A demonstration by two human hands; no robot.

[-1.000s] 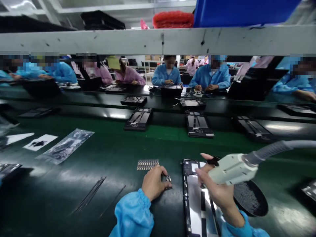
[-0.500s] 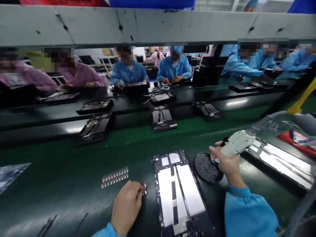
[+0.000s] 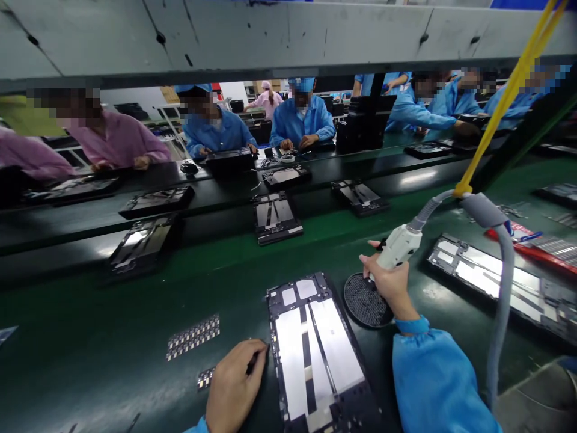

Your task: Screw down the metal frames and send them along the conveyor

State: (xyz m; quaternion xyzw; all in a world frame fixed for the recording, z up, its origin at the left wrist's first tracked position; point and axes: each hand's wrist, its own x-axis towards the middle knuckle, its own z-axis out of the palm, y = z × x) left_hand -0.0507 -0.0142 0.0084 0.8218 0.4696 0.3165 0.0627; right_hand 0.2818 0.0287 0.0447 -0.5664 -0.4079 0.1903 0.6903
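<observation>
My right hand [image 3: 393,287] grips a pale electric screwdriver [image 3: 399,248], its lower end over a round black tray [image 3: 367,304] of small pieces, probably screws. Left of that tray lies an opened tablet [image 3: 331,337] with bright silver panels. My left hand [image 3: 237,382] is closed in a pinch at the tablet's left edge. Something dark shows between its fingers, too small to make out. A short strip of small metallic parts [image 3: 205,377] lies partly hidden behind this hand. Farther up is a larger sheet of the same parts [image 3: 193,337].
Another opened tablet [image 3: 491,276] lies on the right, near a red bag [image 3: 518,231]. The screwdriver's grey cable [image 3: 505,300] hangs from a yellow strap [image 3: 500,114]. More opened tablets [image 3: 274,213] lie along the green bench. Co-workers [image 3: 302,114] sit opposite below a grey beam [image 3: 270,39].
My left hand has left the short strip, which now lies on the bench, and has come to the tablet's edge. My right hand stays by the round tray. The view has shifted right.
</observation>
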